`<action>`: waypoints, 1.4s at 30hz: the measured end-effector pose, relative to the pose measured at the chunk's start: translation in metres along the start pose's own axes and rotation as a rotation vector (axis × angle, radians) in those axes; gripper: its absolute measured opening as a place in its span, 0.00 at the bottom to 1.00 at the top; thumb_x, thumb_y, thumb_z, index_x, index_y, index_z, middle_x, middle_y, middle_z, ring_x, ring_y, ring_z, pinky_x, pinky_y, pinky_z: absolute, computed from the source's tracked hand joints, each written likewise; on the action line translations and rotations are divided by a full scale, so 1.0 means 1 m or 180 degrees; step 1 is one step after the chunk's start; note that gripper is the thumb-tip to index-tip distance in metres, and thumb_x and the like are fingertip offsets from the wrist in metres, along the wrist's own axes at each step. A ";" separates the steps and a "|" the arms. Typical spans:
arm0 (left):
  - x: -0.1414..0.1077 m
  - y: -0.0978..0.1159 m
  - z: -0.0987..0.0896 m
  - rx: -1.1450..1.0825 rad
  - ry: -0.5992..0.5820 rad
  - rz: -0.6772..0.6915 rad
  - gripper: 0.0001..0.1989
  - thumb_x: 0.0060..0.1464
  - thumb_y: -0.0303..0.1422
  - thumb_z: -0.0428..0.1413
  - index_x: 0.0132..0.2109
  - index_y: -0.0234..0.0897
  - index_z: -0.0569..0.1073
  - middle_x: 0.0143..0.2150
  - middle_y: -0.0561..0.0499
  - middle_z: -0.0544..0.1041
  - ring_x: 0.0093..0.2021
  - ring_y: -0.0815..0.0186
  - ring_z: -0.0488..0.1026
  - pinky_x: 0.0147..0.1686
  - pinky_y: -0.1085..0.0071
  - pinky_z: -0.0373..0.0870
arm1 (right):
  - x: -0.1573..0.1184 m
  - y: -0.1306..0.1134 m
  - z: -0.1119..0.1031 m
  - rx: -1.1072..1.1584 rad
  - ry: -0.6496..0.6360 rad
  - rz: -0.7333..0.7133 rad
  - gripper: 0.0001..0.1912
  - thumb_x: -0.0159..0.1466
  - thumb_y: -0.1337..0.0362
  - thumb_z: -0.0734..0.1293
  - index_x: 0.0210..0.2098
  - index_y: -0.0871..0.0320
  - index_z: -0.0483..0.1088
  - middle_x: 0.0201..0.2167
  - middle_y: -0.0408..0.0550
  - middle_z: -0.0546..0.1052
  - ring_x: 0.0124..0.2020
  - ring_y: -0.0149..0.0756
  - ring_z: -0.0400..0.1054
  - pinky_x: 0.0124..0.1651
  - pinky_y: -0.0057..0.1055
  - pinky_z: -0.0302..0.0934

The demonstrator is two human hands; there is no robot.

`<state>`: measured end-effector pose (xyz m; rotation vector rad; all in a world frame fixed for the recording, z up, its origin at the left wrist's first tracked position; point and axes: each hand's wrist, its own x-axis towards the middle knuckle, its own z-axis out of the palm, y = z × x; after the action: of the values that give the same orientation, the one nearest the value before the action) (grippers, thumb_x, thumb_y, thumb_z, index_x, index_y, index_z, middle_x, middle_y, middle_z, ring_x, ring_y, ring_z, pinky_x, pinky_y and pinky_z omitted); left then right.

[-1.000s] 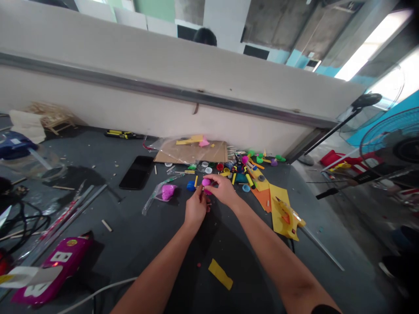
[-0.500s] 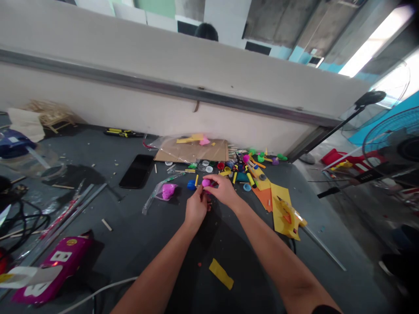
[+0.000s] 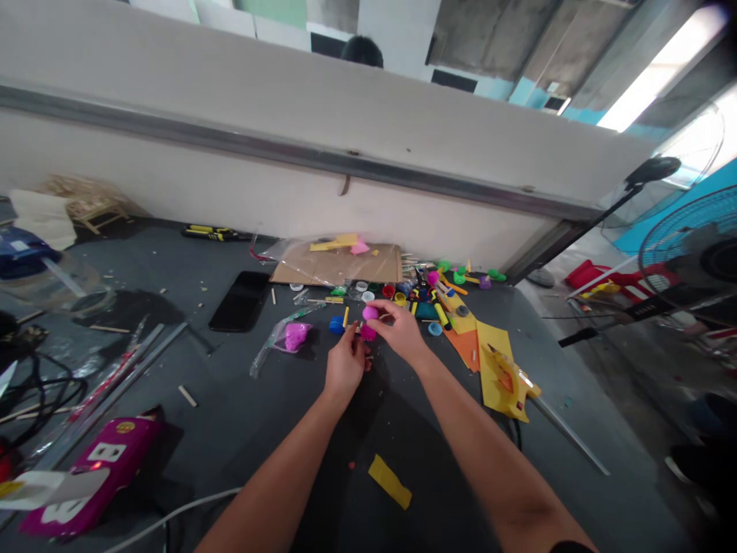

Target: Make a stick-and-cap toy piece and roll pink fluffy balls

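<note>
My right hand [image 3: 401, 332] pinches a round lilac-pink lump, probably modelling clay [image 3: 370, 312], between thumb and fingers. Just below it, my left hand [image 3: 345, 361] is closed at a darker magenta piece [image 3: 367, 332], partly covered by the fingers. Both hands are close together above the dark table. Left of them sits a blue lump [image 3: 337, 325] with a short yellow stick [image 3: 346, 316] upright beside it. Further left, a bag-wrapped pink lump [image 3: 296, 336] lies on the table.
Behind the hands are several small coloured caps [image 3: 388, 292] and a cardboard sheet [image 3: 337, 263]. To the left lie a black phone [image 3: 240, 301] and a magenta box with a lit red light [image 3: 100, 468]. Yellow paper [image 3: 489, 361] and a glue gun [image 3: 510, 380] lie right. A fan [image 3: 699, 253] stands beyond.
My right hand has shifted slightly right with the lilac-pink lump, away from my left hand. More of the magenta piece below now shows. The left hand has barely moved.
</note>
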<state>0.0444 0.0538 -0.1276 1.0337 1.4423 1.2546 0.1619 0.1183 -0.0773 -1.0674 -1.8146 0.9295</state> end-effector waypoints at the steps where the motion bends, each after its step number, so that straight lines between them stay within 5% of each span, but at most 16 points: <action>1: -0.001 0.001 0.000 -0.0021 0.0032 0.0026 0.21 0.56 0.34 0.47 0.57 0.37 0.63 0.26 0.54 0.70 0.17 0.72 0.68 0.18 0.75 0.67 | -0.003 -0.001 -0.001 0.0181 0.0113 0.0096 0.16 0.56 0.65 0.67 0.45 0.54 0.70 0.42 0.45 0.75 0.40 0.34 0.70 0.41 0.31 0.65; 6: -0.009 0.012 -0.005 0.0164 0.0278 0.0267 0.13 0.57 0.35 0.46 0.46 0.37 0.68 0.27 0.53 0.72 0.19 0.71 0.70 0.22 0.75 0.67 | -0.037 -0.009 -0.002 0.0708 0.0524 0.0421 0.18 0.57 0.62 0.67 0.47 0.55 0.67 0.43 0.47 0.74 0.42 0.36 0.70 0.42 0.31 0.65; 11: -0.021 0.030 -0.010 0.0360 0.0195 0.0388 0.11 0.55 0.37 0.48 0.38 0.38 0.73 0.31 0.51 0.75 0.29 0.66 0.73 0.30 0.73 0.68 | -0.073 -0.018 0.004 0.0040 0.0525 0.0253 0.16 0.56 0.65 0.67 0.45 0.54 0.69 0.42 0.47 0.74 0.41 0.37 0.68 0.43 0.32 0.64; 13: -0.028 0.036 -0.010 0.0097 0.0002 0.0124 0.13 0.53 0.40 0.50 0.36 0.37 0.74 0.31 0.50 0.75 0.31 0.65 0.72 0.30 0.73 0.68 | -0.079 -0.021 0.007 -0.0198 0.0527 0.0146 0.16 0.55 0.66 0.68 0.44 0.54 0.69 0.41 0.46 0.74 0.41 0.37 0.67 0.44 0.33 0.64; 19: -0.043 0.040 -0.015 -0.0896 -0.0414 -0.0823 0.17 0.43 0.42 0.60 0.37 0.33 0.74 0.29 0.52 0.74 0.26 0.69 0.70 0.29 0.71 0.71 | -0.086 -0.023 0.015 -0.0488 0.0268 -0.0086 0.19 0.53 0.71 0.67 0.44 0.53 0.69 0.40 0.47 0.73 0.44 0.39 0.65 0.48 0.37 0.61; 28: -0.045 0.031 -0.026 -0.1086 -0.0575 -0.0907 0.17 0.41 0.42 0.62 0.35 0.34 0.75 0.28 0.54 0.74 0.26 0.71 0.70 0.31 0.71 0.73 | -0.091 -0.020 0.025 -0.0581 0.0357 -0.0198 0.13 0.55 0.68 0.67 0.41 0.53 0.70 0.38 0.48 0.73 0.42 0.40 0.65 0.48 0.38 0.61; 35: -0.042 0.022 -0.028 -0.0850 -0.0548 -0.0972 0.16 0.41 0.40 0.62 0.33 0.32 0.75 0.26 0.53 0.74 0.25 0.72 0.69 0.26 0.76 0.69 | -0.092 -0.012 0.029 -0.0492 -0.0017 -0.0348 0.25 0.53 0.71 0.65 0.50 0.53 0.65 0.46 0.49 0.72 0.47 0.40 0.65 0.52 0.38 0.61; 42: -0.042 0.021 -0.029 -0.0905 -0.0653 -0.0812 0.16 0.43 0.40 0.61 0.36 0.33 0.75 0.29 0.52 0.75 0.28 0.69 0.71 0.30 0.74 0.69 | -0.090 -0.009 0.032 -0.0488 0.0000 -0.0388 0.21 0.56 0.72 0.63 0.49 0.51 0.68 0.47 0.46 0.74 0.48 0.37 0.67 0.53 0.36 0.61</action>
<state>0.0254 0.0095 -0.1007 0.7375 1.1583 1.0954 0.1583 0.0270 -0.1070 -1.0363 -1.9529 0.7278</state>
